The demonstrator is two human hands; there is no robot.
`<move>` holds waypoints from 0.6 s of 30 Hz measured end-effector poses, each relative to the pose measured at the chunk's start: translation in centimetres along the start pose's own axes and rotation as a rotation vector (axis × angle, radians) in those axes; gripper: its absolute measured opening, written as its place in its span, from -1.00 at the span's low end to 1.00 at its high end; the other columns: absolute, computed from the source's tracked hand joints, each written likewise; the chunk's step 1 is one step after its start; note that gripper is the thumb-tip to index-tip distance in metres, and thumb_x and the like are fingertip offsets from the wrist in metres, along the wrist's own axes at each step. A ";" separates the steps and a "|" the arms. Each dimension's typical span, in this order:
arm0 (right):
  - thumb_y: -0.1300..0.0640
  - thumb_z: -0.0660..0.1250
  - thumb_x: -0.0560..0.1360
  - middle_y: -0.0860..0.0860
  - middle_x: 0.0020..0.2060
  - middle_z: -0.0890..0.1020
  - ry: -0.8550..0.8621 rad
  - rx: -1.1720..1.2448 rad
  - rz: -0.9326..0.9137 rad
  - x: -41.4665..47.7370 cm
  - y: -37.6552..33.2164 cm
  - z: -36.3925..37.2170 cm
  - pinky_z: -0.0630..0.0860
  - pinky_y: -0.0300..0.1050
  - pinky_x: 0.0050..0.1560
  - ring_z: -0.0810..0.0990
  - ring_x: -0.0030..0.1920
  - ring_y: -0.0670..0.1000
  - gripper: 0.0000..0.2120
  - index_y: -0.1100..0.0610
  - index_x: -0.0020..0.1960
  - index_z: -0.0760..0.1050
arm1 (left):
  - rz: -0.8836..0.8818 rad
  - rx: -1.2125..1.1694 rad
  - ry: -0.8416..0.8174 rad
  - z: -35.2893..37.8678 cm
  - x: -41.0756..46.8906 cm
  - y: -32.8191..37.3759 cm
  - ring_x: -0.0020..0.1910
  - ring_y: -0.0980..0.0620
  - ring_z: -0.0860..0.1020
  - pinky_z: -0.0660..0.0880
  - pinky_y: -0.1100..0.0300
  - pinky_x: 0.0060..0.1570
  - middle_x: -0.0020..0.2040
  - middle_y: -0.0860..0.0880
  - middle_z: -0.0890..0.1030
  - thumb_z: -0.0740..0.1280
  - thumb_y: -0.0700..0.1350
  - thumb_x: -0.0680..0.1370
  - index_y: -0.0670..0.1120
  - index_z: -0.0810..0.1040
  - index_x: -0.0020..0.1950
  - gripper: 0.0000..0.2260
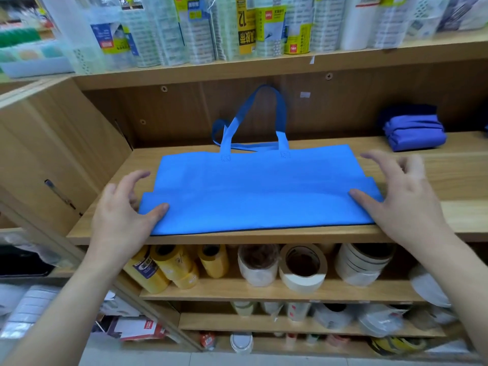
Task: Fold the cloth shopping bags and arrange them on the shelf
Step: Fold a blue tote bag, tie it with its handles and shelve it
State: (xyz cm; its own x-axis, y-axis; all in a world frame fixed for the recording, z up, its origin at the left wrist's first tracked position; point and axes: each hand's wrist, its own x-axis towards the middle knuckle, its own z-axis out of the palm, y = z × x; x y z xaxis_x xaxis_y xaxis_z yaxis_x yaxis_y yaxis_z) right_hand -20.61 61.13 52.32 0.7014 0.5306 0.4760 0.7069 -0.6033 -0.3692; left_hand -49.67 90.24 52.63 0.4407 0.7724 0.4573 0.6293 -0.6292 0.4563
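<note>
Cloth bag, bright blue, is lying flat on the wooden shelf in front of me, its near edge running right along the shelf's front lip. Its handles are pointing away from me; one is standing up against the back panel, and the other is lying looped on the board behind the bag's top edge. I am watching my left hand sitting at the bag's near left corner: the thumb is resting on top of the cloth, while the fingers are hanging loosely bent just off the left edge, not closing on anything. My right hand is mirroring that at the right edge, with its thumb lying on the cloth near the stepped corner and its fingers lifting clear, spread and somewhat blurred. Neither hand is pinching the fabric as far as I am seeing. A second bag, darker blue and already folded into a thick bundle, is sitting well apart at the far right of the same shelf. Rolls of tape are standing on the shelf below, and wrapped packs are crowding the shelf above.
</note>
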 end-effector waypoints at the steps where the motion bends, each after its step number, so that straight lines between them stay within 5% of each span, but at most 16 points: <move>1: 0.11 0.46 0.44 0.04 0.09 0.39 -0.015 0.009 -0.113 -0.1 0.1 0.1 0.48 0.01 -0.02 0.46 0.00 0.06 -0.53 -0.10 0.30 0.44 | 0.140 0.017 0.002 -0.1 0.0 -0.3 -0.03 0.04 0.47 0.40 0.13 -0.09 -0.02 0.07 0.47 0.53 -0.08 0.42 0.12 0.55 0.26 -0.57; 3: 0.17 0.35 0.52 0.01 0.25 0.49 -0.174 0.076 -0.249 0.0 0.4 -0.1 0.46 0.08 0.22 0.47 0.25 0.06 -0.70 -0.08 0.22 0.57 | 0.327 -0.060 -0.167 -0.4 0.0 -0.7 0.23 -0.02 0.47 0.39 0.08 0.15 0.21 0.03 0.54 0.45 -0.20 0.48 0.08 0.63 0.17 -0.70; 5: -0.12 0.26 0.54 -0.18 0.33 0.49 -0.385 0.168 -0.217 0.3 0.7 -0.9 0.32 -0.08 0.37 0.40 0.38 -0.10 -0.74 -0.22 0.22 0.52 | 0.287 -0.183 -0.449 -1.1 -0.2 -1.1 0.43 0.12 0.35 0.23 0.16 0.39 0.36 0.15 0.48 0.36 -0.03 0.52 0.18 0.56 0.22 -0.72; 7: -0.46 0.26 0.36 -0.38 0.38 0.34 -0.560 0.172 -0.215 0.5 1.4 -1.7 0.18 -0.19 0.42 0.25 0.43 -0.28 -0.49 -0.37 0.28 0.40 | 0.288 -0.163 -0.641 -1.7 0.1 -1.9 0.48 0.33 0.16 0.07 0.24 0.45 0.43 0.35 0.32 0.40 0.17 0.39 0.27 0.44 0.34 -0.49; 9: -0.59 0.31 0.18 -0.50 0.41 0.18 -0.670 0.110 -0.274 0.7 2.2 -2.2 0.07 -0.21 0.44 0.09 0.44 -0.40 -0.22 -0.42 0.36 0.28 | 0.334 -0.091 -0.689 -2.3 0.5 -2.6 0.45 0.42 0.15 0.06 0.34 0.43 0.40 0.46 0.30 0.50 0.17 0.28 0.33 0.42 0.36 -0.35; 13: -0.36 0.48 0.18 -0.52 0.36 0.29 -0.672 0.172 -0.290 0.9 2.7 -2.8 0.09 -0.42 0.38 0.16 0.40 -0.45 -0.26 -0.40 0.34 0.38 | 0.216 -0.242 -0.696 -2.8 1.7 -4.3 0.29 0.37 0.44 0.40 0.30 0.28 0.25 0.35 0.54 0.48 -0.17 0.44 0.35 0.56 0.22 -0.50; 16: -0.06 0.52 0.32 -0.43 0.11 0.59 -0.565 0.385 -0.182 0.8 2.7 -3.2 0.28 -0.60 0.15 0.48 0.17 -0.42 -0.65 -0.38 0.05 0.61 | 0.035 -0.420 -0.591 -2.6 1.8 -5.3 0.03 0.15 0.65 0.57 0.14 0.03 0.01 0.15 0.70 0.41 -0.04 0.44 0.26 0.67 0.05 -0.75; 18: -0.05 0.45 0.39 -0.33 -0.18 0.68 -0.459 0.486 -0.038 0.7 2.6 -3.2 0.48 -0.38 -0.09 0.59 -0.12 -0.36 -0.82 -0.36 -0.12 0.63 | -0.060 -0.464 -0.440 -2.0 1.5 -5.2 -0.09 0.09 0.66 0.52 0.06 -0.04 -0.12 0.15 0.71 0.43 0.09 0.43 0.27 0.67 -0.03 -0.86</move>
State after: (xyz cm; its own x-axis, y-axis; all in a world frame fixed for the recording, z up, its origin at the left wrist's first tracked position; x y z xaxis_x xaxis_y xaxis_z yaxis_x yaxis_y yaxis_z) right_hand -18.59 58.06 54.21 0.5669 0.8106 0.1470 0.6168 -0.2993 -0.7280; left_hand -53.59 94.51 52.46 0.6970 0.7086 0.1101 0.3619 -0.4801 0.7991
